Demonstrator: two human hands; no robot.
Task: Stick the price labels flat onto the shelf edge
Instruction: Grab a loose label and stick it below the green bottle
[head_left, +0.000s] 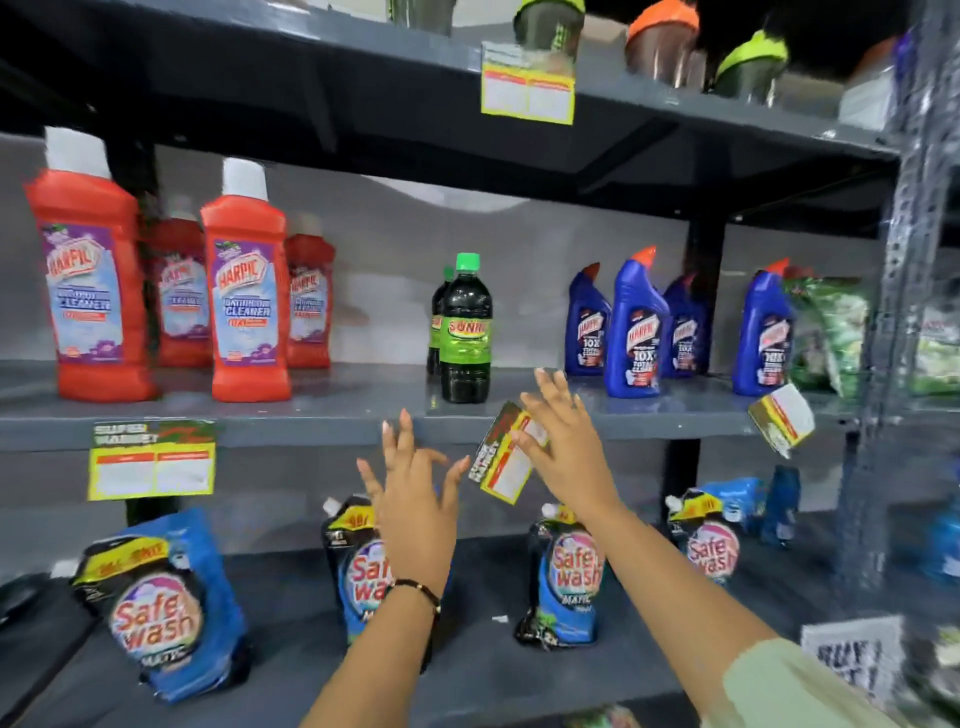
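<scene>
Yellow paper price label with red bands (503, 453) sits tilted against the grey metal shelf edge (311, 431), below the dark green-capped bottle (465, 332). Right hand (563, 441) has fingers spread flat over its upper corner, pressing rather than pinching, probably to seat the adhesive. Left hand (415, 499) is open, fingers splayed, holding nothing, just beside the label, likely ready to square it up. Label isn't level yet.

Right hand (563, 452) on a tilted price label (501, 457) at the grey shelf edge (311, 431), left hand (415, 499) spread wide beside it, green-capped bottle (466, 332) above
</scene>
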